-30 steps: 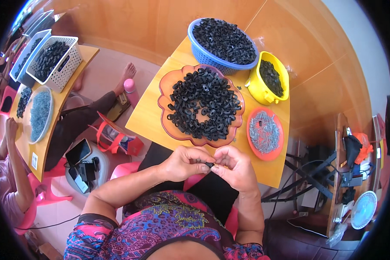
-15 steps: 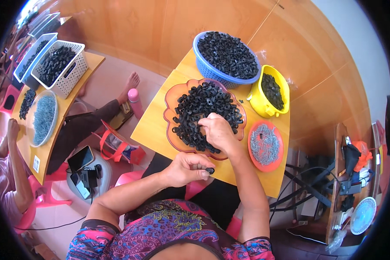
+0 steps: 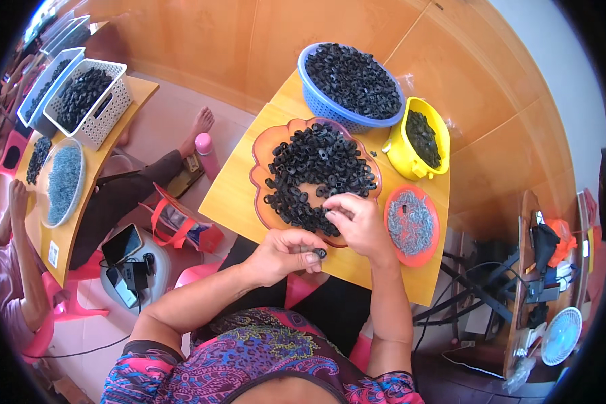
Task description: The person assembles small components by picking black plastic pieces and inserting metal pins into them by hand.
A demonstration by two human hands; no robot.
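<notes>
My left hand (image 3: pixel 281 256) pinches a small black plastic part (image 3: pixel 320 253) between thumb and fingers, just off the table's near edge. My right hand (image 3: pixel 354 221) is over the near right rim of a scalloped orange tray (image 3: pixel 261 196), its thumb and fingers drawn together. Whatever sits between those fingertips is too small to make out. Loose black plastic parts (image 3: pixel 316 158) are heaped in the tray, with a bare patch near its middle. Right of my right hand lies a red plate (image 3: pixel 411 258) of thin silvery metal pins (image 3: pixel 414 225), one black part among them.
A blue basket (image 3: pixel 316 101) and a yellow container (image 3: pixel 398 145), both full of black parts, stand on the table's far side. At left, another person sits at a second table (image 3: pixel 108 165) with a white basket (image 3: pixel 114 111). A red bag (image 3: pixel 175 219) and pink bottle (image 3: pixel 206 153) stand between the tables.
My right hand has drawn back from the middle of the heap toward the tray's near right rim. My left hand has shifted slightly up, still holding the black part.
</notes>
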